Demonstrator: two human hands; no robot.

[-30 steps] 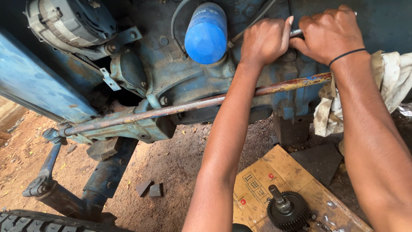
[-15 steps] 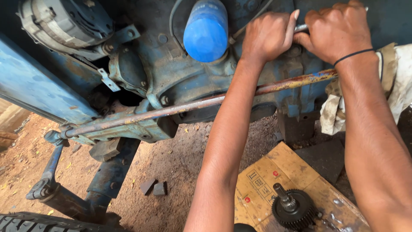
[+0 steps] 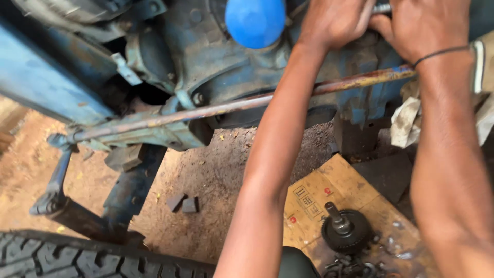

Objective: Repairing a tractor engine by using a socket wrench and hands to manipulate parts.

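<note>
1. Our left hand is closed in a fist around a thin grey metal tool shaft at the top edge of the view
2. Our right hand is also closed on the same shaft, just beside the left one; a thin black band sits on its wrist
3. The shaft lies against the dirty blue-painted engine block; we cannot tell what its end meets
4. Left of our hands hangs a bright blue cylindrical filter
5. Below our forearms a long rusty steel rod runs across the block
6. On the ground, a flat brown cardboard sheet carries a dark toothed gear with a short shaft
7. A black rubber tyre fills the lower left corner
</note>
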